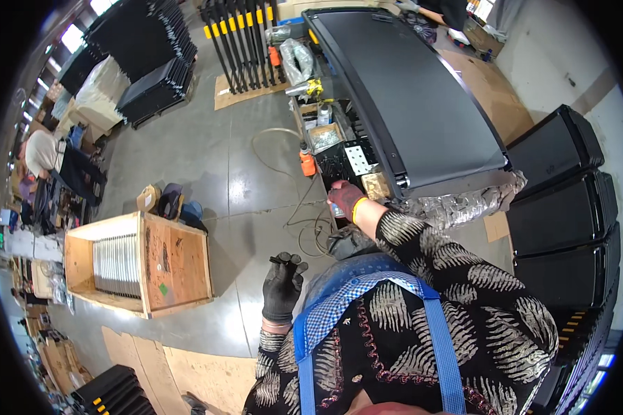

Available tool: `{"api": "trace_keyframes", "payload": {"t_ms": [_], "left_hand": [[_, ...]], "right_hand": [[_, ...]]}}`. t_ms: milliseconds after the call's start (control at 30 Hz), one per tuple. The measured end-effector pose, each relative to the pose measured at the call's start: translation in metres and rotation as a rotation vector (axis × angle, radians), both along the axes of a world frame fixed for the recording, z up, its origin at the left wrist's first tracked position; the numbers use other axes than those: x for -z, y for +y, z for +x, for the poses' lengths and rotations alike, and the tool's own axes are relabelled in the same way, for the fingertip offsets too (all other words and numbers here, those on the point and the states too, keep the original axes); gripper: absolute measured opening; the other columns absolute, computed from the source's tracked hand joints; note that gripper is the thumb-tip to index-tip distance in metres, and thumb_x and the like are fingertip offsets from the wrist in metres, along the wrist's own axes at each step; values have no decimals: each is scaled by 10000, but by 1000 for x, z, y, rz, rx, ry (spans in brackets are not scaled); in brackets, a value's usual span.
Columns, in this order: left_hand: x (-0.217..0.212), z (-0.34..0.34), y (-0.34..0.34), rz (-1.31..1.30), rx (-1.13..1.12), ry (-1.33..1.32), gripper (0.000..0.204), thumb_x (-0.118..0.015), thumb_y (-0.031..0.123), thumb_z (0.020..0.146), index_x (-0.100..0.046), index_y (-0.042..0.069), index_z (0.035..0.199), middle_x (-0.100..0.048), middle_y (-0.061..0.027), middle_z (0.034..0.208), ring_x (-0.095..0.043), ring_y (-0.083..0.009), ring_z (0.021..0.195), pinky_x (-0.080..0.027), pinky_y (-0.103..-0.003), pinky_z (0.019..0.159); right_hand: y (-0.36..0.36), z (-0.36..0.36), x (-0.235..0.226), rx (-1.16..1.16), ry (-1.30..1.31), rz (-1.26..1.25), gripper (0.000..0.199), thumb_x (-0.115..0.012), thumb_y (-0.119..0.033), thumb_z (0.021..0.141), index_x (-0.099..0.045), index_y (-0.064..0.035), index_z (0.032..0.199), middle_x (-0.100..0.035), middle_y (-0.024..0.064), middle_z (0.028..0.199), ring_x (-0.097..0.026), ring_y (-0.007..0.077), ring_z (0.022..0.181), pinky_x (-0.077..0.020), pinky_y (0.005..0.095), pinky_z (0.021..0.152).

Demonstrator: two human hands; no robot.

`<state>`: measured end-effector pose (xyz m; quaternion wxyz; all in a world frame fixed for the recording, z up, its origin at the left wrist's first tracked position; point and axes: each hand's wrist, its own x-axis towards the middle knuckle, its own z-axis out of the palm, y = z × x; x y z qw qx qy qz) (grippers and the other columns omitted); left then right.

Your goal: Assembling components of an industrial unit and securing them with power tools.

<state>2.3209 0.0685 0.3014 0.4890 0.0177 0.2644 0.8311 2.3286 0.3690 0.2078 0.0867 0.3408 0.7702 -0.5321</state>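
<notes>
Posting from the far end of the head feed: the right hand [346, 198] is what I'm watching, down over the near left corner of the tray [299, 119], red glove, fingers pointing left and downward. The fingers look bent rather than spread, but the tips are out of my sight, so I can't tell how far open it is or whether it has hold of anything. The relation I'd steer by: the box [375, 185] sits just to the right of those knuckles, at the near end of the tray, toward its right edge. The right hand is way nearer to it than the left. The box looks pretty squat, so I can't call a long axis on it; the tray's own runs away from me and a bit left, beside the big black panel [408, 90]. Beyond the hand, farther up the tray, is the white plate [356, 160] with holes, longer along the tray than across. Past that, near the left edge, there's a bin [325, 137] of small metal bits. The orange bottle [307, 162] is outside that left edge. Left hand [283, 285] is up in front of the body, well apart from the tray, black glove, fingers half curled; I can't tell if it's pinching something dark.
</notes>
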Motion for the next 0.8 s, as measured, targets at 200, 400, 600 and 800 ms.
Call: {"api": "trace_keyframes", "payload": {"t_ms": [200, 400, 600, 800], "left_hand": [[0, -7, 51, 71, 209, -40, 209, -473, 255, 975, -524, 100, 1106, -548, -67, 1089, -559, -232, 998, -510, -223, 782], [-21, 10, 124, -111, 299, 371, 241, -441, 308, 982, -540, 104, 1065, -573, -62, 1067, -578, -258, 1029, -527, -304, 822], [-54, 36, 212, 207, 478, 40, 264, -450, 338, 971, -565, 112, 1043, -608, -39, 1016, -591, -270, 1049, -513, -405, 879], [-78, 100, 288, 147, 453, -75, 230, -475, 315, 963, -594, 126, 1016, -615, -8, 1007, -571, -249, 1064, -485, -428, 920]], "right_hand": [[-10, 77, -172, 248, 796, -221, 680, -661, -127, 764, -381, -43, 1377, -577, 96, 1104, -593, 167, 890, -481, 266, 750], [3, 173, -271, 206, 1323, -235, 860, -744, -236, 719, -287, -35, 1420, -536, 133, 1235, -573, 205, 1057, -464, 316, 896], [46, 277, -250, 248, 1047, -277, 732, -733, -257, 753, -389, -58, 1367, -522, 118, 1284, -541, 258, 1113, -435, 416, 953], [47, 373, -109, 99, 533, 909, 582, -718, -315, 733, -535, -112, 1247, -589, 114, 1195, -551, 329, 1103, -409, 473, 938]]}}
